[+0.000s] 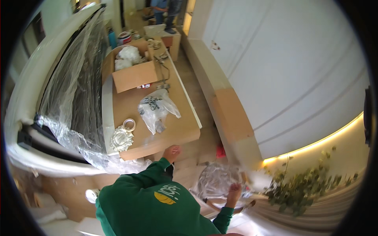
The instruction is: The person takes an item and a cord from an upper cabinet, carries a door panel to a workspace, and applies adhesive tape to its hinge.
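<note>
My left hand [172, 153] hangs beside the near edge of a brown-covered table [177, 131], its fingers loosely curled with nothing visible in them. Lower right, my right hand [234, 191], also curled and seemingly holding nothing, is raised in front of a chair [214, 181] wrapped in clear plastic; the picture cannot settle whether they touch. On the table lie a white plastic bag [156, 109] with dark print, a roll of tape [129, 125] and a crumpled pale wrapped bundle [121, 139]. Behind them stands an open cardboard box [136, 75] with white crumpled plastic inside.
A plastic-draped sofa [75, 82] runs along the table's left side. To the right, a long ledge [204, 65] carries a cardboard sheet [232, 114] below a pale wall. A leafy plant [297, 190] stands lower right. At the far end, a person [159, 10] is partly visible.
</note>
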Motion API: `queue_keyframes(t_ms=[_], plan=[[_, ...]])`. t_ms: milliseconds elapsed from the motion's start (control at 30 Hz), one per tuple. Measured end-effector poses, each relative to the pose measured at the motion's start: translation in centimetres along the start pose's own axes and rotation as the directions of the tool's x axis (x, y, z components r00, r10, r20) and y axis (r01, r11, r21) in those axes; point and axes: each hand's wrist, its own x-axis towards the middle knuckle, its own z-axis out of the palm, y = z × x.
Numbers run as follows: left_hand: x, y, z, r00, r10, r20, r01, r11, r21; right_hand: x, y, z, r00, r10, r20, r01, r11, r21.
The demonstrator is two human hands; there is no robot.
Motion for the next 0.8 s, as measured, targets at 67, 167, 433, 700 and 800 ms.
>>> queue_keyframes(t_ms=[67, 167, 433, 700, 800], plan=[[1.9, 0.0, -2.5, 0.995, -0.030, -0.094, 0.030, 1.000, 0.004, 4.4, 1.7, 3.4, 0.985, 0.116, 0.124, -0.119, 0.993, 0.011], [4.1, -1.1, -5.9, 0.977, -0.031, -0.212, 0.030, 1.000, -0.006, 6.5, 4.8, 13.8, 0.935, 0.346, 0.074, -0.338, 0.936, -0.100], [11.0, -1.5, -7.6, 0.955, -0.008, -0.295, -0.024, 0.994, -0.107, 11.5, 7.1, 28.2, 0.863, 0.419, 0.283, -0.391, 0.908, -0.150], [14.1, 1.0, -5.7, 0.984, -0.133, -0.117, 0.134, 0.991, -0.005, 19.5, 9.8, 35.8, 0.796, 0.560, 0.230, -0.454, 0.803, -0.386], [14.8, -0.7, -3.7, 0.982, -0.136, -0.132, 0.163, 0.960, 0.228, 22.1, 10.3, 41.7, 0.748, 0.603, 0.278, -0.433, 0.760, -0.484]])
